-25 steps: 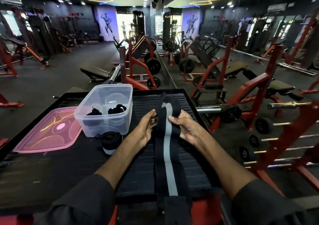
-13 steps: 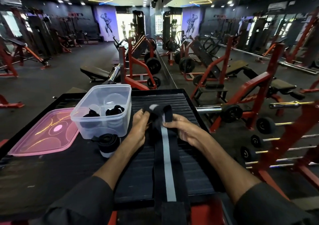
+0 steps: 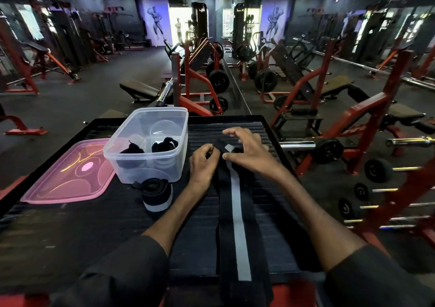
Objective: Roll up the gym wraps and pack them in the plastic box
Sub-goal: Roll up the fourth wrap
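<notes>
A long black gym wrap (image 3: 236, 224) with a grey centre stripe lies along the black ribbed mat, running toward me and over the near edge. Its far end is folded into a small roll between my hands. My left hand (image 3: 203, 165) pinches the left side of that roll. My right hand (image 3: 247, 150) arches over the roll's right side, thumb against it, fingers spread and curved. A clear plastic box (image 3: 150, 145) stands to the left with two rolled black wraps inside. Another rolled wrap (image 3: 155, 193) sits on the mat in front of the box.
A pink lid (image 3: 68, 177) lies flat left of the box. The mat (image 3: 94, 224) tops a raised black platform with a rim. Red weight benches, barbells and plates stand beyond and to the right; a mirror wall runs down the middle.
The wrap's far end went from lying flat to being folded and rolled toward me. Both hands moved to the roll; my right hand's fingers have lifted and spread over it.
</notes>
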A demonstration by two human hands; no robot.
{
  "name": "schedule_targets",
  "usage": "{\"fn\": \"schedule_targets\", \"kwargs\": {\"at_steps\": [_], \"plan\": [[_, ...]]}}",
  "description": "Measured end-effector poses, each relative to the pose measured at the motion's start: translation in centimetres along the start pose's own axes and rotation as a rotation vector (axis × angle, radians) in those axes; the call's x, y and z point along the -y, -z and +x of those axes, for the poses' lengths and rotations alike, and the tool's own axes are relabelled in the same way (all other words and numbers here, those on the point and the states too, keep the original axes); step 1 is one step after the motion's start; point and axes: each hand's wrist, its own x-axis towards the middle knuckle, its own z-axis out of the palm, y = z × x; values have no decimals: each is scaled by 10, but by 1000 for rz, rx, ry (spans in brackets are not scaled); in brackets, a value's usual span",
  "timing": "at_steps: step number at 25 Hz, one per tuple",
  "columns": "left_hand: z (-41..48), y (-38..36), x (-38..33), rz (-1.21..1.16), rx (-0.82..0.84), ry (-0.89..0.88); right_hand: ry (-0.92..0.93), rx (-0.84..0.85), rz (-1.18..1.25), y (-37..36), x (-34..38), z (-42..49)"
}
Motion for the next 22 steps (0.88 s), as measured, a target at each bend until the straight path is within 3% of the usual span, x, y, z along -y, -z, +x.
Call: {"fn": "schedule_targets", "kwargs": {"at_steps": [4,9,15,18,22], "plan": [[-3,-2,4,-110,22,37,91,-149,200,1,-21,8],[-8,-2,4,-333,186,132,83,-107,281,10,-49,9],[2,5,-6,-363,331,226,141,-205,316,6,-52,12],[3,3,-12,-280,380,163,194,-253,268,3,-48,14],[7,1,-11,-160,276,-24,242,-307,228,-1,-48,15]]}}
